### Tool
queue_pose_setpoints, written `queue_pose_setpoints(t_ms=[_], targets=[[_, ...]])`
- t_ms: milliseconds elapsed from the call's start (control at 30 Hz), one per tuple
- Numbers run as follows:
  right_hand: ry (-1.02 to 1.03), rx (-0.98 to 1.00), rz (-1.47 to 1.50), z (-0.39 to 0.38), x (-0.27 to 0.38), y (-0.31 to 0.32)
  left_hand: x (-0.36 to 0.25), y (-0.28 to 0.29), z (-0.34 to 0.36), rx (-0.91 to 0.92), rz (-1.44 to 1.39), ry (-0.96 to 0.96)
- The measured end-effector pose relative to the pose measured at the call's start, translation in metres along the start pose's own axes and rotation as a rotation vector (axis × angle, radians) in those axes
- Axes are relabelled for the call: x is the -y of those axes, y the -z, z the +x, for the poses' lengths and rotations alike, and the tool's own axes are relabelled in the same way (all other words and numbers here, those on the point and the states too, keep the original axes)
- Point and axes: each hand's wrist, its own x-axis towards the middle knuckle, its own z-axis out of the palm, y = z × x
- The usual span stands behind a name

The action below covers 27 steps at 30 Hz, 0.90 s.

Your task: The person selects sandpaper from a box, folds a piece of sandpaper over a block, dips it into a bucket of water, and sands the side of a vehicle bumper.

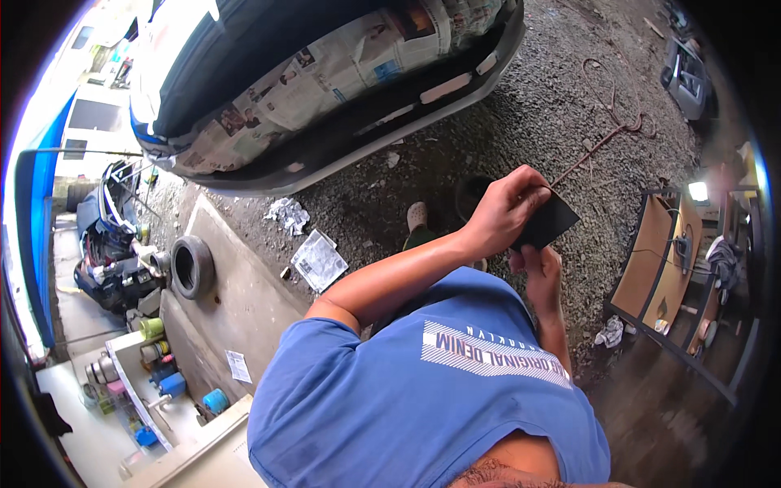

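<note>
A flat black sheet (553,220) with straight edges, which looks like sandpaper, is held in front of my body. My left hand (506,207) pinches its upper left side between thumb and fingers. Lower down, my right hand (540,275) grips the bottom edge, with the thumb against the sheet and most of the fingers hidden. Beyond my hands stands a car (325,89), its end partly covered with taped newspaper (333,69).
Gravel (586,89) surrounds me, with a thin hose (612,130) across it. A tyre (192,267) and crumpled paper (288,215) lie to the left. Cans and jars crowd a white cabinet (122,350) at lower left. A framed wooden rack (655,260) stands right.
</note>
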Motion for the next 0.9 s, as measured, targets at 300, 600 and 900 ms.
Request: queue_pose_setpoints(t_ms=[300, 600, 900], targets=[[-0.178, -0.258, 0.2, 0.086, 0.002, -0.043, 0.028, 0.063, 0.097, 0.16, -0.227, 0.15], [-0.626, -0.46, 0.943, 0.168, -0.137, -0.101, 0.24, 0.107, 0.1, 0.45, -0.253, 0.915], [-0.88, -0.117, -0.285, 0.151, -0.463, -0.138, 0.501, 0.135, 0.09, 0.06, 0.203, 1.201]])
